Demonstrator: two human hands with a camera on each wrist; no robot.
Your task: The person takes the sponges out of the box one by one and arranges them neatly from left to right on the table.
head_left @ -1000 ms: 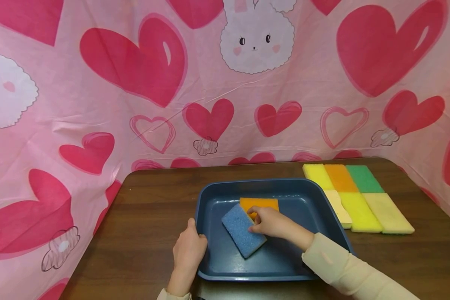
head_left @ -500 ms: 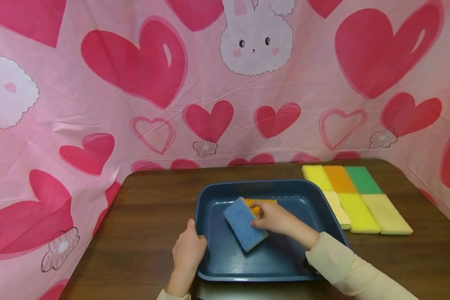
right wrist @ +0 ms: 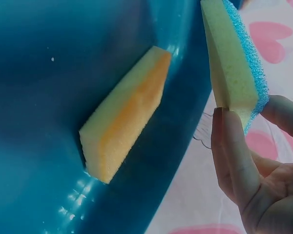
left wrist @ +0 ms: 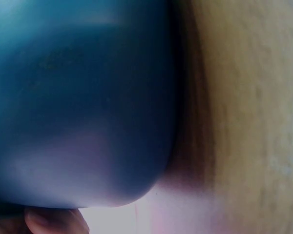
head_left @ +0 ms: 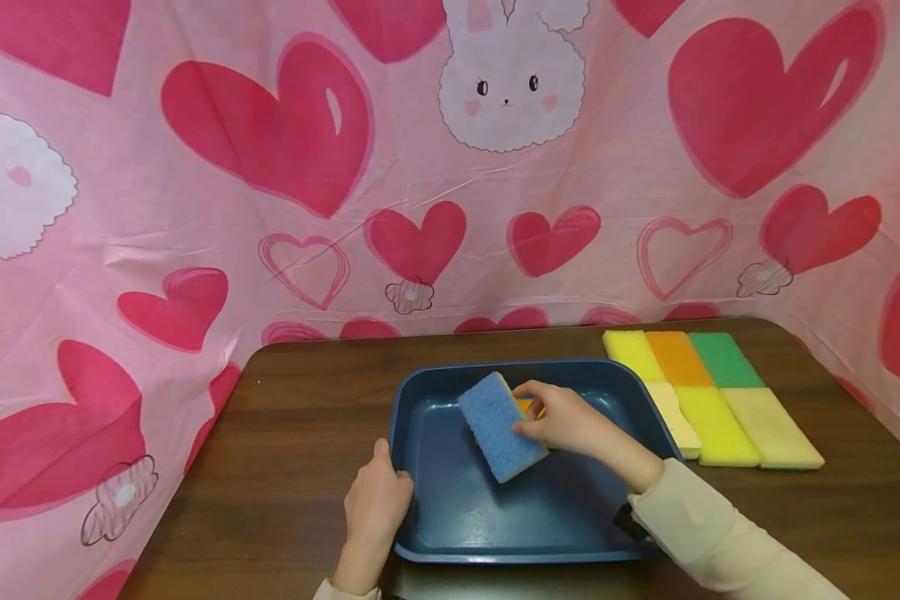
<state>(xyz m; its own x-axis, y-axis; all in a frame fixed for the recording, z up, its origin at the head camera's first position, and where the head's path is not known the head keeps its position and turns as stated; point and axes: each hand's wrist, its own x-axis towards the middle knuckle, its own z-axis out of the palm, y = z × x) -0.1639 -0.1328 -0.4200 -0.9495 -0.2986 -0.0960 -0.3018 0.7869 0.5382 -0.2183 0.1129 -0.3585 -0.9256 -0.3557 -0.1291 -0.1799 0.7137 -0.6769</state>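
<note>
A sponge with a blue scouring face and a pale yellow body [head_left: 502,429] hangs tilted over a dark blue rectangular tray [head_left: 457,557]. My right hand [head_left: 566,421] pinches it by one edge, between thumb and fingers, as the right wrist view also shows. On the tray's floor lies an orange and pale yellow sponge [right wrist: 127,117], mostly hidden behind the right hand in the head view. My left hand [head_left: 378,500] grips the tray's left rim. Its fingertips [left wrist: 56,222] show at the tray's edge in the left wrist view.
Several sponges lie side by side in two rows right of the tray, among them an orange one [head_left: 678,358], a green one [head_left: 726,360] and a pale yellow one [head_left: 772,427]. They rest on a brown wooden table [head_left: 292,433]. A pink heart-patterned cloth [head_left: 420,125] hangs behind.
My right hand has lifted the blue sponge off the tray's floor, carrying it up and to the right. The left hand has stayed at the rim.
</note>
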